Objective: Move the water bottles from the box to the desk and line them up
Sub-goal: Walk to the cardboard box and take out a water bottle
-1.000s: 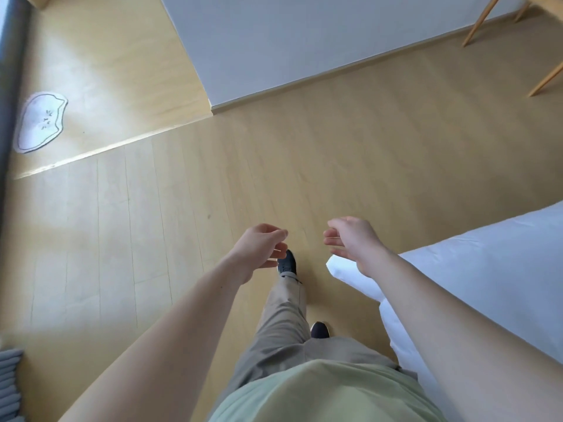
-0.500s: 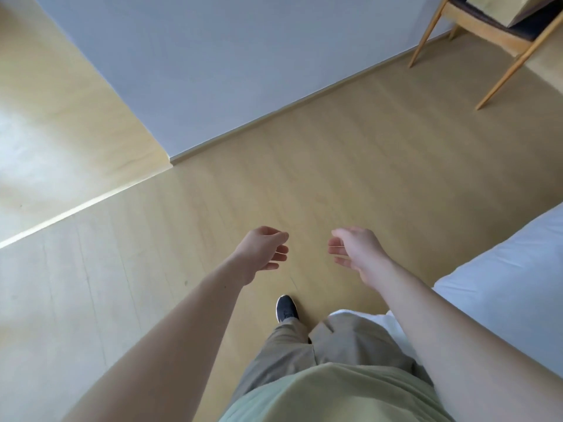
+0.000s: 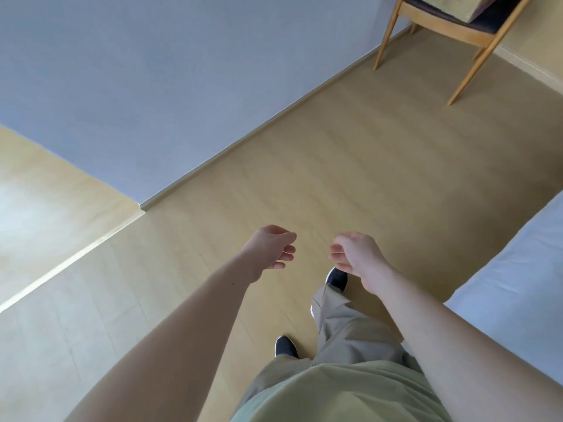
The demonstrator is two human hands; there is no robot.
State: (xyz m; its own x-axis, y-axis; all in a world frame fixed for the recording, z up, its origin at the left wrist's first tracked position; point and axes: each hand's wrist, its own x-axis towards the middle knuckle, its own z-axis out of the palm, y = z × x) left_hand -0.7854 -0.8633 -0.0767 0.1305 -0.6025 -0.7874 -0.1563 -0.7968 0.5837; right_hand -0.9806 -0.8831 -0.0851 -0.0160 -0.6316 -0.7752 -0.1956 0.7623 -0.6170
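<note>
Left hand [image 3: 269, 249] and right hand [image 3: 356, 254]: fingers loosely curled, apart, holding nothing, above the wooden floor [image 3: 335, 166]. Bed [image 3: 518, 284] right of fingers. Chair [image 3: 451, 22] beyond. Bottles, box: location undeterminable.

The pale wood floor [image 3: 350, 178] fills most of the view, its boards running away toward the grey wall whose skirting crosses from about nine o'clock up to one o'clock. A wooden chair [image 3: 457, 28] stands on it at one o'clock, two slanted legs planted on the boards, a tan box [image 3: 451, 6] on its dark seat. At four o'clock a white bed [image 3: 524, 284] edges in, resting on the floor. Near six o'clock two dark shoes [image 3: 336, 278] are on the boards, one ahead of the other.
</note>
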